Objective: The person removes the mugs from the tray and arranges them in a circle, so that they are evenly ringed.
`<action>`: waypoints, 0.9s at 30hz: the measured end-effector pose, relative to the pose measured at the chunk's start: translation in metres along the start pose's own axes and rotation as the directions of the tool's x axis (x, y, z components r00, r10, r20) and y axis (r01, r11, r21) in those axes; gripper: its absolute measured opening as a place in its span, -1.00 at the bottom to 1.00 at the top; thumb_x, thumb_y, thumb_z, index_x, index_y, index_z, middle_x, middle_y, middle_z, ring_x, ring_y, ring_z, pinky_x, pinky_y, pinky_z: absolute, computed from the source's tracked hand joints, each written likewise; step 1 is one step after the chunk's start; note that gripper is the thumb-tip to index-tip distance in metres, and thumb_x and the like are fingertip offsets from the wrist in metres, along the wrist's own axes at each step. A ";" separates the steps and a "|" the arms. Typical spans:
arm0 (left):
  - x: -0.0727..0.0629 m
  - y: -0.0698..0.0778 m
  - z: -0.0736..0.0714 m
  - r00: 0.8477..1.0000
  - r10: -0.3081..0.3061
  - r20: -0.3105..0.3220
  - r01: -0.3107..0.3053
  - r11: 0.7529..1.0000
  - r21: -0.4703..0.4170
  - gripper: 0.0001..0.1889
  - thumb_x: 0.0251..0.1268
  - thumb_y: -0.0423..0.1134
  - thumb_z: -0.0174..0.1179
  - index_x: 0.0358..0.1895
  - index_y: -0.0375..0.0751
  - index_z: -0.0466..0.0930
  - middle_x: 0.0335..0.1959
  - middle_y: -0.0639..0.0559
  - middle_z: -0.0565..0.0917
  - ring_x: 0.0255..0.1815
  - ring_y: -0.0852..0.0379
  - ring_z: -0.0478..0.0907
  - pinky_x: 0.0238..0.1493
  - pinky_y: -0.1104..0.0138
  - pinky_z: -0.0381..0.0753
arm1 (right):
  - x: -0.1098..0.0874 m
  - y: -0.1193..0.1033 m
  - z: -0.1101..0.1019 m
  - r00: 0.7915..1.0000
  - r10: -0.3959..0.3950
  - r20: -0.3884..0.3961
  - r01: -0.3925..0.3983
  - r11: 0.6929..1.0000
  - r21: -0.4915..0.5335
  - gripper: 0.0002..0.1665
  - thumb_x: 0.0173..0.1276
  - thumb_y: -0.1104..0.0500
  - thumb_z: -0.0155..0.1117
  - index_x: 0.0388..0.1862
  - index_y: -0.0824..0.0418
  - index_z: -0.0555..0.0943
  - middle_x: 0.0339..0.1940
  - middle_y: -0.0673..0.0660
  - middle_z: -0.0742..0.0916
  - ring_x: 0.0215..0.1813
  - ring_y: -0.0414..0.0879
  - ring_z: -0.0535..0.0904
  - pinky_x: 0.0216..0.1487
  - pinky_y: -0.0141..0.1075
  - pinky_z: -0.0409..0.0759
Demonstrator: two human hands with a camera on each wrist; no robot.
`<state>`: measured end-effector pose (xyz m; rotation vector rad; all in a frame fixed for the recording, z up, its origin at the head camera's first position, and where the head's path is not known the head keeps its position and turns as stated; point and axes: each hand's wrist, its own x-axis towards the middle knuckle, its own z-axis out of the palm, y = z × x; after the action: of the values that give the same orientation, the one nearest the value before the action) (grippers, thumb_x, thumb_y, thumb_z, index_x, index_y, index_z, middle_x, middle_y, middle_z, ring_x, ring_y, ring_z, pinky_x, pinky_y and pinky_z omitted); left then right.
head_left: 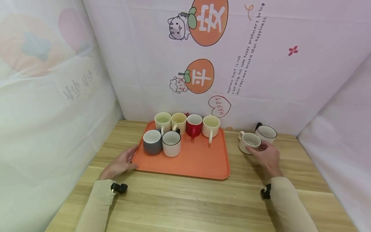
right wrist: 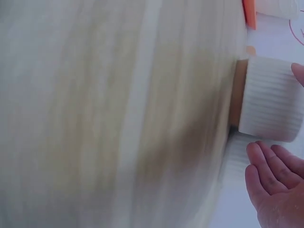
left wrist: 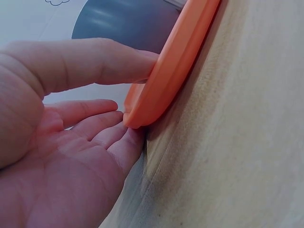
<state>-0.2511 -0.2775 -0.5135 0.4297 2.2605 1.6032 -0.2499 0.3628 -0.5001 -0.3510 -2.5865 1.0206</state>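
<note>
My left hand (head_left: 120,163) pinches the left rim of an orange tray (head_left: 200,161), thumb over the edge and fingers against its outer side and underside, as the left wrist view shows. On the right, my right hand (head_left: 267,157) holds a cream ribbed mug (right wrist: 270,99) between thumb and fingers; its handle points left, away from the hand. Close behind that mug, near the fingers, stands a white mug with a black rim and black handle (head_left: 267,132). The palm side of the right hand is hidden in the head view.
At the tray's back edge stand a pale green mug (head_left: 163,120), a yellow mug (head_left: 178,120), a red mug (head_left: 193,128) and a cream mug (head_left: 211,127). Before them are a grey mug (head_left: 152,145) and a white black-rimmed mug (head_left: 171,146). Printed cloth (head_left: 150,64) encloses the wooden table (head_left: 185,206).
</note>
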 end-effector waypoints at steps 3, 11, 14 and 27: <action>-0.001 0.001 0.000 1.000 -0.005 0.001 0.005 1.000 0.003 0.07 0.33 -0.48 0.34 0.73 -0.37 -0.24 0.77 -0.36 -0.17 0.76 -0.40 -0.18 0.67 -0.02 0.13 | -0.001 -0.002 -0.008 1.000 -0.015 0.020 0.016 1.000 -0.023 -0.01 0.18 -0.39 0.57 0.29 0.34 0.63 0.15 0.39 0.78 0.17 0.24 0.73 0.15 -0.10 0.62; -0.001 0.001 -0.001 1.000 -0.009 -0.008 0.009 1.000 -0.010 0.08 0.29 -0.49 0.36 0.73 -0.37 -0.20 0.77 -0.32 -0.15 0.77 -0.37 -0.18 0.67 -0.06 0.08 | -0.001 -0.025 -0.030 0.993 -0.096 0.064 0.098 0.995 -0.033 0.10 0.27 -0.37 0.50 0.40 0.48 0.51 0.27 0.49 0.70 0.32 0.40 0.61 0.35 0.25 0.55; -0.001 -0.001 -0.001 1.000 -0.005 -0.006 0.005 1.000 0.002 0.08 0.30 -0.49 0.36 0.73 -0.37 -0.21 0.77 -0.34 -0.15 0.76 -0.39 -0.18 0.67 -0.10 0.06 | -0.003 -0.040 -0.031 0.989 -0.123 0.087 0.123 0.992 -0.003 0.07 0.27 -0.35 0.51 0.42 0.44 0.50 0.29 0.48 0.69 0.34 0.41 0.59 0.35 0.26 0.53; -0.001 -0.001 0.000 1.000 0.001 -0.003 -0.001 1.000 0.016 0.07 0.34 -0.47 0.35 0.73 -0.37 -0.23 0.76 -0.36 -0.16 0.76 -0.41 -0.18 0.66 -0.15 0.04 | -0.013 -0.114 0.029 0.947 -0.282 0.156 0.273 0.959 0.076 -0.09 0.20 -0.17 0.64 0.35 0.35 0.57 0.24 0.39 0.74 0.31 0.33 0.65 0.37 0.20 0.61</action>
<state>-0.2506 -0.2785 -0.5140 0.4327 2.2765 1.5881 -0.2609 0.2591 -0.4433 0.1169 -2.6472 1.0512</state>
